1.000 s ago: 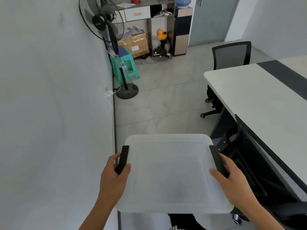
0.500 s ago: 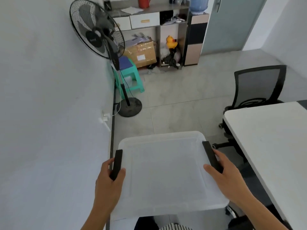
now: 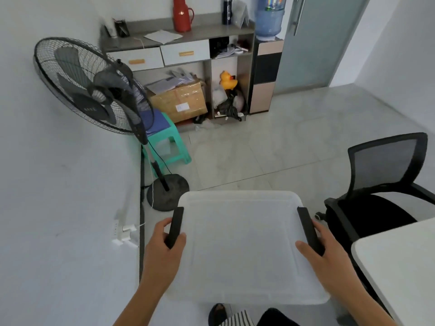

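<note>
I carry a translucent white plastic storage box (image 3: pixel 242 243) with its lid on, held level in front of my body above the floor. My left hand (image 3: pixel 162 252) grips the black clip handle (image 3: pixel 175 225) on its left side. My right hand (image 3: pixel 327 255) grips the black clip handle (image 3: pixel 308 228) on the right side, thumb lying on the lid. What is inside the box cannot be made out through the lid.
A white wall runs along the left with a socket and plug (image 3: pixel 124 234). A black standing fan (image 3: pixel 98 90) and green stool (image 3: pixel 164 140) stand ahead left. A shelf unit (image 3: pixel 183 50), cardboard box (image 3: pixel 181 100), water dispenser (image 3: pixel 268 52), black office chair (image 3: pixel 381 184) and white table corner (image 3: pixel 397 267) surround open tiled floor.
The view has advanced along the wall and lifted: the fan, stool and shelf unit are nearer, the table has slid off to the right. Both hands keep the same grip on the box.
</note>
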`<state>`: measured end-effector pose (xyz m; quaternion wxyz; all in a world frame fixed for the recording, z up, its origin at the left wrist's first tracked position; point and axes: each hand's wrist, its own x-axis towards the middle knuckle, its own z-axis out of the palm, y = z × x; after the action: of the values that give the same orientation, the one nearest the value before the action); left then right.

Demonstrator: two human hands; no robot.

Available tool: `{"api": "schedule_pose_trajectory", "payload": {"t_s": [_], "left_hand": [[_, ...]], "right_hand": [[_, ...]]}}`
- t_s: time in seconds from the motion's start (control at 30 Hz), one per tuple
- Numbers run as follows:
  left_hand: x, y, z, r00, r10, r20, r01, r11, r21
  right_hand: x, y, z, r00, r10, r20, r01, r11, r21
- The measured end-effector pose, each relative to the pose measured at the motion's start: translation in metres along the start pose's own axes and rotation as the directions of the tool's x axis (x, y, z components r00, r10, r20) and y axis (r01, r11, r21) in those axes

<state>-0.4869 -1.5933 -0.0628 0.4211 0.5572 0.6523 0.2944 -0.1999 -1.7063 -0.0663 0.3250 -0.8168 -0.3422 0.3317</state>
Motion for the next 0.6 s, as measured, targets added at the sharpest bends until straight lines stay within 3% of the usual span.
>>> {"api": "schedule_pose_trajectory", "payload": {"t_s": [0.13, 0.33, 0.6], "left_hand": [[0.09, 0.039, 0.023, 0.997, 0.046, 0.054, -0.047, 0.999, 0.015], [0.223, 0.082, 0.082, 0.996, 0.031, 0.088, -0.028, 0.999, -0.034], [0.392, 0.162, 0.134, 0.998, -0.039, -0.054, 0.037, 0.999, -0.024]], "right_hand": [[0.072, -0.031, -0.001, 0.996, 0.046, -0.078, -0.043, 0.999, 0.033], [0.213, -0.068, -0.003, 0.995, 0.068, -0.07, -0.066, 0.997, 0.032], [0.428, -0.166, -0.019, 0.999, -0.019, 0.03, 0.02, 0.999, -0.037]]}}
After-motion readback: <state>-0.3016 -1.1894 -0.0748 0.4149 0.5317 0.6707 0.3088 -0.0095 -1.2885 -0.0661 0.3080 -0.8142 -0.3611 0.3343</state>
